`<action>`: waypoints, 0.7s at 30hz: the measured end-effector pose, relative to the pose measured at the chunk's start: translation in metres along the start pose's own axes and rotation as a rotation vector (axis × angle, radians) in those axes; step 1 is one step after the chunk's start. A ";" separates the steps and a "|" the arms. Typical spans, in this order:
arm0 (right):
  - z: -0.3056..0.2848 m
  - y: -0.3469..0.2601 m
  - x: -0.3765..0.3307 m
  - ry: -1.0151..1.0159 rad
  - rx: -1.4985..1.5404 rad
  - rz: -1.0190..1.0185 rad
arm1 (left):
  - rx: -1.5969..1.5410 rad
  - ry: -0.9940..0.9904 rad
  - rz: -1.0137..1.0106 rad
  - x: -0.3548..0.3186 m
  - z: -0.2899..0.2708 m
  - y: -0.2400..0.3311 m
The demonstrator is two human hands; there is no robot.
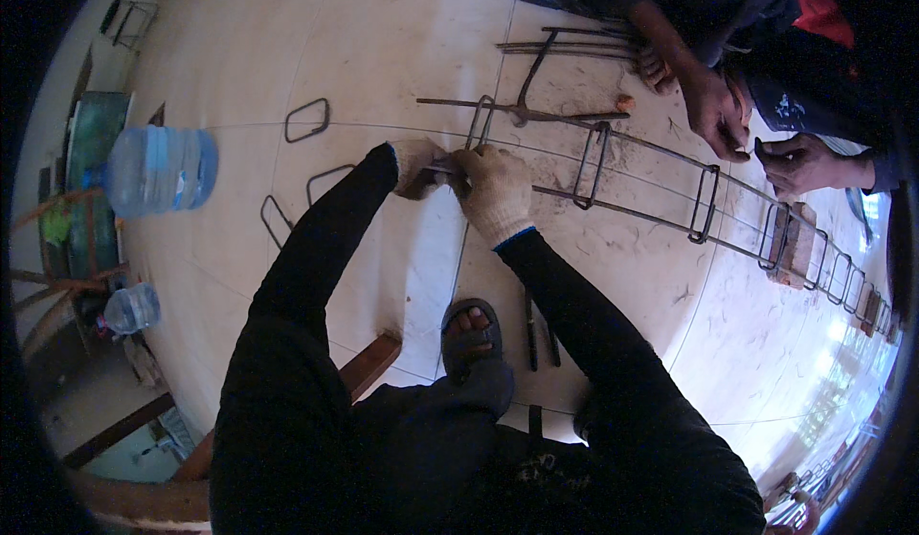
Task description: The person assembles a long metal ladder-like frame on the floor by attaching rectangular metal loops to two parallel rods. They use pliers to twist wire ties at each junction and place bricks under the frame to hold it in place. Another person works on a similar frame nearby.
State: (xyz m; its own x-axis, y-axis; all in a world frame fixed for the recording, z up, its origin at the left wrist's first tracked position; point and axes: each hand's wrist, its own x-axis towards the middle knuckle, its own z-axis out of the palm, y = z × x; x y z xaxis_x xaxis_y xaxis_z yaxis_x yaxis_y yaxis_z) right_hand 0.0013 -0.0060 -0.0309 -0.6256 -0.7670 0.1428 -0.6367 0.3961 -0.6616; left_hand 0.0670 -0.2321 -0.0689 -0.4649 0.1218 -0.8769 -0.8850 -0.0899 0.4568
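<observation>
1. The left hand [416,167], in a pale work glove, is closed on the near end of the rebar cage [651,186], pinching what looks like tie wire, though the view is too small to be sure.
2. The right hand [493,190], also gloved, is clenched around the same end, touching the left hand at the first stirrup [481,122].
3. The cage lies on the pale tiled floor [402,47], running from the hands out toward 3 to 4 o'clock, its far end resting on wooden blocks [795,243].
4. Stirrups already stand along the long bars out to the far end, so most of the frame seems assembled; the end under the hands appears to be the part in hand.
5. Three loose stirrups [307,120] lie unused at 10 o'clock of the hands.
6. Spare straight bars [565,47] lie at 1 o'clock, beside a co-worker's hands [756,138] working at the cage.
7. A big water jug [161,169] lies on its side at 9 o'clock, and the person's sandalled foot [469,334] is at 6 o'clock.
</observation>
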 end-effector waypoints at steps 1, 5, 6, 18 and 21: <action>0.006 0.005 0.000 0.024 0.007 -0.002 | -0.123 -0.026 -0.028 0.000 0.002 -0.002; 0.006 -0.007 0.002 -0.027 0.090 0.048 | -0.012 -0.008 0.129 0.008 -0.018 -0.039; 0.001 -0.006 0.004 -0.043 0.073 0.049 | 0.178 0.027 0.237 0.008 -0.016 -0.041; -0.008 -0.017 0.027 -0.317 -0.032 0.127 | 0.983 0.276 0.795 0.008 -0.015 -0.067; -0.015 -0.023 0.028 -0.279 -0.011 0.146 | 0.509 0.217 0.744 0.018 -0.023 -0.060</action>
State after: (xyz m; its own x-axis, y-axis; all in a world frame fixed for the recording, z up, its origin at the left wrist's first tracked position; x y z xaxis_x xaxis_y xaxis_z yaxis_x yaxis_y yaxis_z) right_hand -0.0080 -0.0293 -0.0004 -0.5641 -0.8097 -0.1616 -0.5547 0.5166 -0.6523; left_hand 0.1121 -0.2475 -0.1157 -0.9483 0.0150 -0.3171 -0.2878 0.3807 0.8788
